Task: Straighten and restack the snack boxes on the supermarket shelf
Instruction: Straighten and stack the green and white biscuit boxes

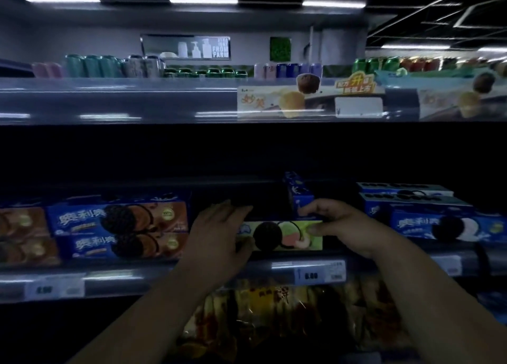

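Observation:
A green cookie box (pixel 282 236) lies lengthwise at the front of the middle shelf (pixel 175 274). My left hand (pixel 216 232) grips its left end, fingers over the top and thumb on the front. My right hand (pixel 343 226) pinches its right end, thumb on the front face. Behind the box a blue cookie box (pixel 299 193) stands upright on end. Left of my hands two brown-and-blue cookie boxes (pixel 120 226) are stacked facing out. On the right blue cookie boxes (pixel 428 215) sit in a stepped, uneven stack.
More brown boxes (pixel 24 234) fill the far left. Price tags (pixel 319 274) line the shelf rail. Yellow snack bags (pixel 288 317) lie on the shelf below. The shelf above carries cake boxes (pixel 301 100), with drink cans (pixel 109 66) behind. The scene is dim.

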